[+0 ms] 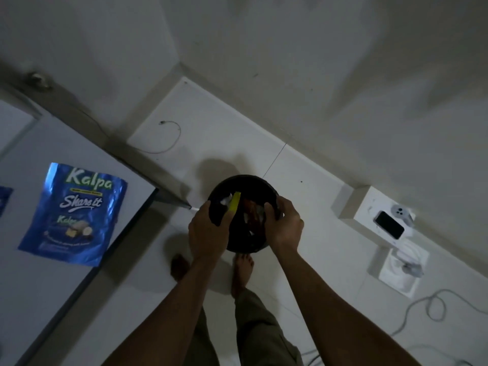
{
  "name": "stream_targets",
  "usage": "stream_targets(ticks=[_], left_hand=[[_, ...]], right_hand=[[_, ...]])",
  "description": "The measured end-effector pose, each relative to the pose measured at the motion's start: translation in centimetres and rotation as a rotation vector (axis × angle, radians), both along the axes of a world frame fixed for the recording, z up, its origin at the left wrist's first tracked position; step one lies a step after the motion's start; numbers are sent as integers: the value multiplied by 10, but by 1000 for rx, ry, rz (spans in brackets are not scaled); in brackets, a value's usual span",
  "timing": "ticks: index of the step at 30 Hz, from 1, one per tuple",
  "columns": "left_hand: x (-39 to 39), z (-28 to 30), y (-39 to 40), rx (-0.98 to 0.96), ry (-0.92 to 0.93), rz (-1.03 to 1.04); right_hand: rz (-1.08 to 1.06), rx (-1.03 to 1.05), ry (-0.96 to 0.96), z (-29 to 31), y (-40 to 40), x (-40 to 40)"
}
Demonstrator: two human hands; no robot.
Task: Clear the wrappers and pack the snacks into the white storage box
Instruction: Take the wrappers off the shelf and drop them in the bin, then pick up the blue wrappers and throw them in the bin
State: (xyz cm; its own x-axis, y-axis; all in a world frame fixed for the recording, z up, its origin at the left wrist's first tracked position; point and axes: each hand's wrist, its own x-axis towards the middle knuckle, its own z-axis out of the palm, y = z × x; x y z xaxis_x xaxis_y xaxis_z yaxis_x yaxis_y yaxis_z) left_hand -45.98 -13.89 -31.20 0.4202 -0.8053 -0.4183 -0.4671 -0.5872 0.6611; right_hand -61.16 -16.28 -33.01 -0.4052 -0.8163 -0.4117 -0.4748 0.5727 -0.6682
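A round black bin (244, 184) is held over the floor between both my hands. My left hand (208, 231) grips its left rim and my right hand (285, 225) grips its right rim. Inside the bin lie crumpled wrappers: a yellow one (234, 203), a white one and a reddish-brown one (250, 207). A blue Kalpa snack bag (75, 215) lies flat on the white table (31, 286) at the left. The edge of a second blue pack (4, 200) shows at the far left. No white storage box is in view.
A phone (390, 224) lies on a small white box by the wall at the right, above a white floor socket (402, 268). Grey cables (433, 305) trail over the tiled floor at lower right. Another thin cable (171, 138) curls in the corner. My bare feet stand below the bin.
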Motion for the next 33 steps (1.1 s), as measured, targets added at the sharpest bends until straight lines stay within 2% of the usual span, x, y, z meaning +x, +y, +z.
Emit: stream_targets(ticks=[8, 15, 18, 27, 33], left_hand=[[30, 78, 4, -63, -15, 35], [83, 140, 40, -271, -95, 267], [119, 155, 67, -287, -124, 331], [227, 161, 161, -296, -160, 524], [276, 148, 187, -259, -207, 524]], right_hand=[[168, -107, -37, 85, -12, 20], [356, -261, -169, 137, -13, 81], [434, -320, -210, 152, -4, 118], [613, -320, -221, 157, 49, 232], [663, -262, -165, 142, 68, 274]])
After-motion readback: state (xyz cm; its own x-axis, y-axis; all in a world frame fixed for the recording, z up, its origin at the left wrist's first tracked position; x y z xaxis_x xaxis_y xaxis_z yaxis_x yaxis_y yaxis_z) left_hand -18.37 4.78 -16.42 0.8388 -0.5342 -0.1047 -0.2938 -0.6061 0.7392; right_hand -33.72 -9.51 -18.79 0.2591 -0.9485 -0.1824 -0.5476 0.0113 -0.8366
